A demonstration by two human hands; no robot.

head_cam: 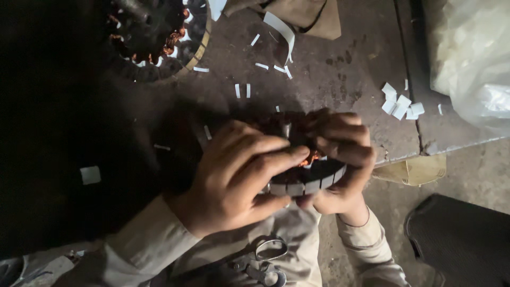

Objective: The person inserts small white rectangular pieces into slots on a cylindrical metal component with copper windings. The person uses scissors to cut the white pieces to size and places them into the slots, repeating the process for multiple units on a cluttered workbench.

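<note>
Closest in, the left hand (234,175) wraps over a round motor stator (303,170), fingers curled shut on its rim, while the right hand (340,159) clamps its far side at the workbench (329,69) edge. White paper liners already line the near slots; copper winding shows inside, though the dim view hides how many slots remain. A second stator (154,37) sits well apart, top left. Paper scraps (401,103) litter the bench; pliers (263,263) rest on the lap.
</note>
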